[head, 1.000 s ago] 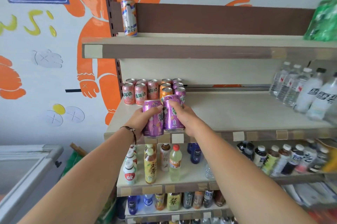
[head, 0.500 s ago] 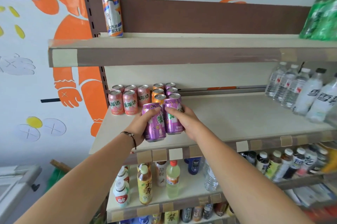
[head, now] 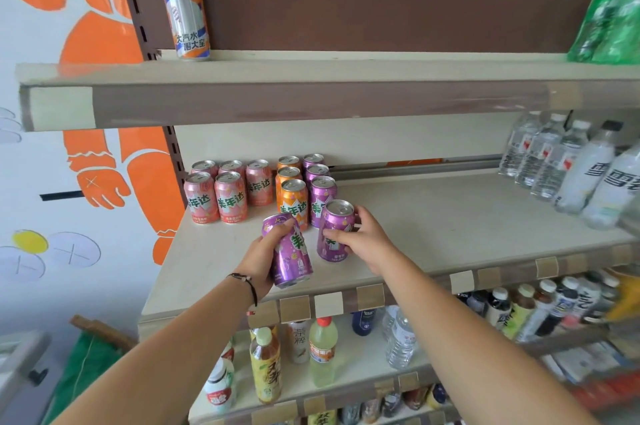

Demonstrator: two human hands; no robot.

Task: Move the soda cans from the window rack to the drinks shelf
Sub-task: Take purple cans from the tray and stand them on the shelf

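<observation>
Over the drinks shelf point(head: 433, 227), left hand point(head: 258, 260) grips tilted purple can point(head: 290, 251), right hand point(head: 363, 239) grips upright one point(head: 334, 234)

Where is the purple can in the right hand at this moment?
In the head view the purple can stands upright on the drinks shelf, gripped by the right hand, just in front of the purple can row.

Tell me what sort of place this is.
Most likely a small convenience shop: tiered beige metal shelves with price-tag holders, rows of pink soda cans, and assorted bottled drinks on the lower shelf.
</observation>
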